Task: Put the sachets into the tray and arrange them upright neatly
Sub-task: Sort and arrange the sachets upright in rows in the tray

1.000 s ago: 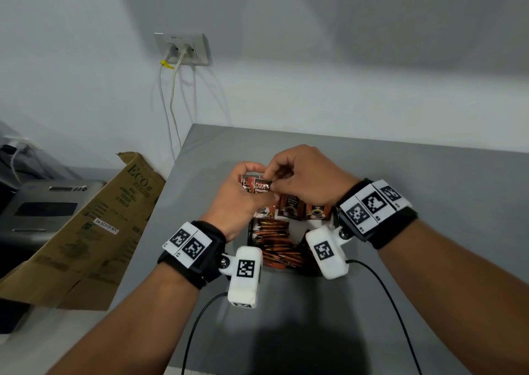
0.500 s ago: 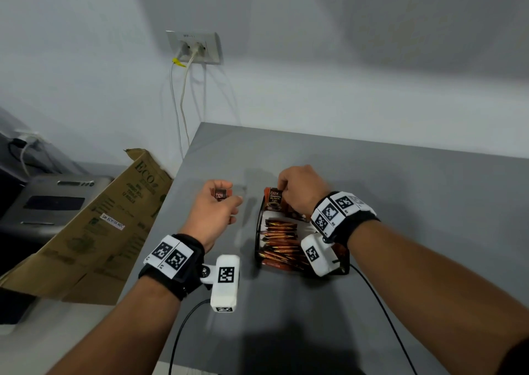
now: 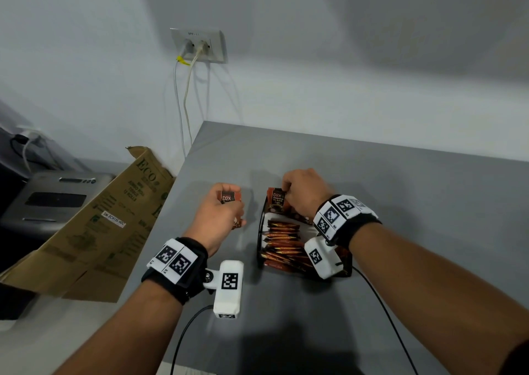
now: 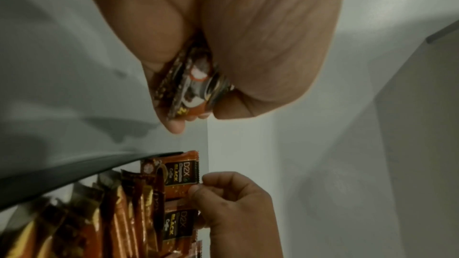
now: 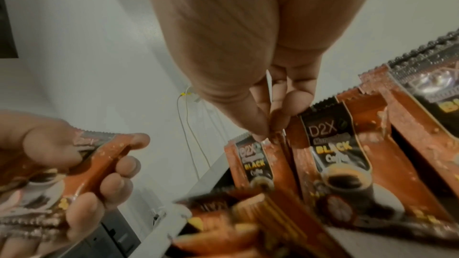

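A black tray (image 3: 260,231) on the grey table holds several orange and black coffee sachets standing on edge. My right hand (image 3: 303,194) reaches over the tray's far end and pinches the top of an upright sachet (image 3: 276,200) (image 4: 182,176) (image 5: 250,162) between thumb and fingers. To the left of the tray, my left hand (image 3: 220,214) grips a small stack of sachets (image 3: 228,197) (image 4: 188,85) (image 5: 74,168) above the table. More upright sachets (image 5: 342,168) stand beside the pinched one. The right wrist camera hides the tray's near right part in the head view.
A flattened cardboard box (image 3: 94,225) leans off the table's left edge, over a grey device (image 3: 45,200). A wall socket (image 3: 197,45) with two cables is on the back wall. The grey table (image 3: 400,202) extends right and toward me.
The hands have parted. My right hand took one sachet from the stack down to the tray's far end; my left hand moved left with the rest of the stack.
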Action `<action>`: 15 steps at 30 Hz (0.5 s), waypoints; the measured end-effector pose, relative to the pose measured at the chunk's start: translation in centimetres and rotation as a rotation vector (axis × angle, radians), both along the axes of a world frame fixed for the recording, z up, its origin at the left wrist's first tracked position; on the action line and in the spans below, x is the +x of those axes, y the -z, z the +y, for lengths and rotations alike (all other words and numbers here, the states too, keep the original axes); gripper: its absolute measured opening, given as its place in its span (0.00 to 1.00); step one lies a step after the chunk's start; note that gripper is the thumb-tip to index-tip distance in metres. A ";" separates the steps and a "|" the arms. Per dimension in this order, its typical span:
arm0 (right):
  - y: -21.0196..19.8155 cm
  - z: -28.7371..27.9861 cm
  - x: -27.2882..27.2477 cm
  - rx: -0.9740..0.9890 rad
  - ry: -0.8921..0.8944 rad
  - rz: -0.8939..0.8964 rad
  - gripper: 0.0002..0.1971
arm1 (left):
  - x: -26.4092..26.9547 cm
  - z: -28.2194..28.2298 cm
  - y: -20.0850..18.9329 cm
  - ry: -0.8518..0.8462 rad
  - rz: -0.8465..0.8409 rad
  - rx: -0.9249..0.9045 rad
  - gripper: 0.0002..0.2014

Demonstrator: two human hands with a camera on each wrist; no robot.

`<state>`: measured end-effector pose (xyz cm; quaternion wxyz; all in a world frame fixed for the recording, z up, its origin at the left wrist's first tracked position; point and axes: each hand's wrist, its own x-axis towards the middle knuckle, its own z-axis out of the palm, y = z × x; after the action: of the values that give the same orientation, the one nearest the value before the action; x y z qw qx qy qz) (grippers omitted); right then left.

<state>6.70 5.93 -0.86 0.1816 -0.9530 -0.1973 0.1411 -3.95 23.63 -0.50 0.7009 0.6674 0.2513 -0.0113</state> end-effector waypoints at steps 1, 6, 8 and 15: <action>-0.1 -0.2 0.1 0.017 0.011 -0.003 0.07 | 0.0 -0.2 -0.2 0.006 -0.003 -0.019 0.16; -3.4 -1.5 -0.5 0.298 0.038 -0.018 0.06 | 0.1 -1.6 -1.7 0.167 -0.083 -0.031 0.23; -5.3 -1.7 -1.6 0.400 -0.013 0.070 0.07 | 0.6 -2.6 -2.3 0.233 -0.129 -0.006 0.27; -7.3 -6.9 -1.0 0.369 0.101 0.013 0.07 | 1.9 -4.3 -2.7 0.194 -0.105 0.026 0.19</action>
<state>5.66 -0.96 6.42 0.3616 -0.9112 -0.1704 0.0994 -2.08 19.35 2.20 0.7000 0.6973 0.1486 -0.0410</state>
